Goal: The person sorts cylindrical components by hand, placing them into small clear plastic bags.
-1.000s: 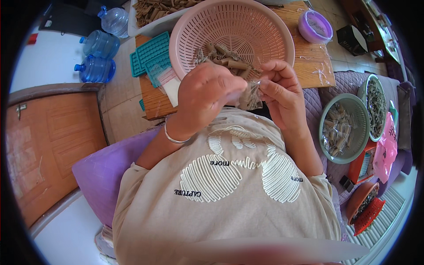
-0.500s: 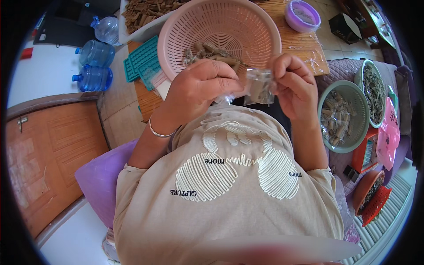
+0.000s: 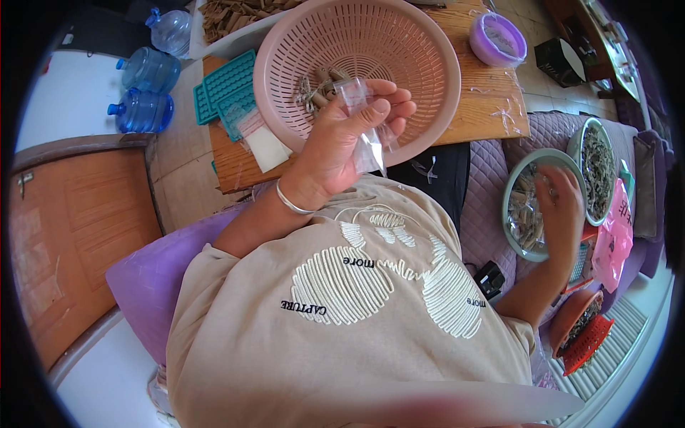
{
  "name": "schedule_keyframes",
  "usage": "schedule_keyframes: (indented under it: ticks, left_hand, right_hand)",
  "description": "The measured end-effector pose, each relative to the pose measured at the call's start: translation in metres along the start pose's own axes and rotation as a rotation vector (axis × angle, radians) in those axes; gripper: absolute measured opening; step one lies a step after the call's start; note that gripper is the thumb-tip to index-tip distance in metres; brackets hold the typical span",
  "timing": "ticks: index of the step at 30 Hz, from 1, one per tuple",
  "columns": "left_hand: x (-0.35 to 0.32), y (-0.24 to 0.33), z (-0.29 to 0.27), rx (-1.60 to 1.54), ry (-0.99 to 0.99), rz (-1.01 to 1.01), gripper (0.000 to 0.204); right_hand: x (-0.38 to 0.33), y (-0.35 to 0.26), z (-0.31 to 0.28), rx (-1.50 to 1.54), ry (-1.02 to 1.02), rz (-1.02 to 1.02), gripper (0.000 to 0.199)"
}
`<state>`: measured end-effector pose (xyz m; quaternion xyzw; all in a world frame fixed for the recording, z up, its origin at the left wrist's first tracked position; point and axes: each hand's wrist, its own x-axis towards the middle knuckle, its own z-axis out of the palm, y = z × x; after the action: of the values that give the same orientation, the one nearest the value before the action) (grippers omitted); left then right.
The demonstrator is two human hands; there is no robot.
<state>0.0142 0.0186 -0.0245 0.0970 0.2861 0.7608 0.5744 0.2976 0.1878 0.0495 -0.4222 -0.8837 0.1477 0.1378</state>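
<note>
Several small clear plastic bags (image 3: 369, 151) lie across my left palm, held under the thumb. My left hand (image 3: 341, 135) is turned palm up at the near edge of the pink slotted basket (image 3: 265, 78), its fingertips loosely curled. Inside that basket sit a few brown rolled pieces and some dry grey-green herb (image 3: 308, 94). Over at the right, my right hand (image 3: 560, 196) reaches over the rim of a grey-green basket (image 3: 508, 203) full of filled clear packets (image 3: 526, 221). Its fingers point down and are partly hidden, so I cannot make out whether they grip anything.
Teal moulded trays (image 3: 225, 89) and a white packet (image 3: 267, 148) lie on the wooden table (image 3: 492, 93). A purple bowl (image 3: 497, 41) stands at its far right. Another basket of dried herb (image 3: 598, 167) and a pink bag (image 3: 612, 242) rest at right. Water bottles (image 3: 146, 110) stand left.
My right hand has moved from beside the left hand, where it held a filled clear packet, to the grey-green basket. The left hand has turned palm up with clear bags in it.
</note>
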Motion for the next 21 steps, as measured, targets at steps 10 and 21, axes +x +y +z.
schedule_keyframes:
  ticks: [10,21]
  left_hand:
    - [-0.025,0.013,0.002,0.012,-0.023,0.118,0.028]
    - [-0.031,0.024,-0.006,0.155,0.175,0.223,0.03]
  right_hand:
    - [0.03,-0.152,0.127,1.052,-0.352,-0.143,0.019]
    - [0.03,-0.144,0.134,1.437,-0.259,0.012,0.01]
